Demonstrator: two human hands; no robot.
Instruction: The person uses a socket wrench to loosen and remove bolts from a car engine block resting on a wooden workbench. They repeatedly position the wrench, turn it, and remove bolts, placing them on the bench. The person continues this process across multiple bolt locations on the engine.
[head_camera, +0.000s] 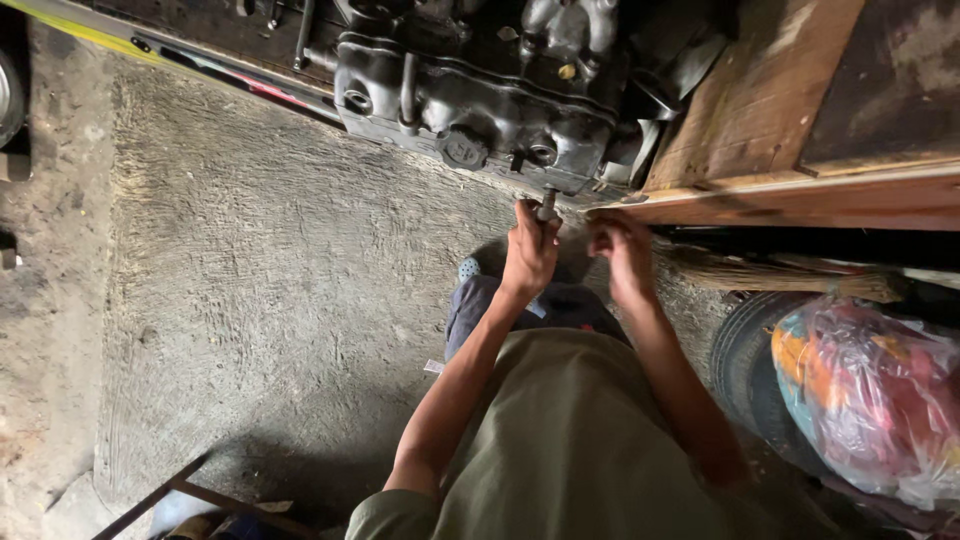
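Fingers of the left hand clench a stiff metal tool by its shaft, likely greasy; the right hand curls beside the engine, its grip unclear.

A rough concrete floor is being seen across the left of the view. A wooden board is lying at the upper right, with a straw broom tucked beneath it. A black tyre is being pressed against by a clear plastic bag of coloured items. A metal frame is being glimpsed at the bottom left.
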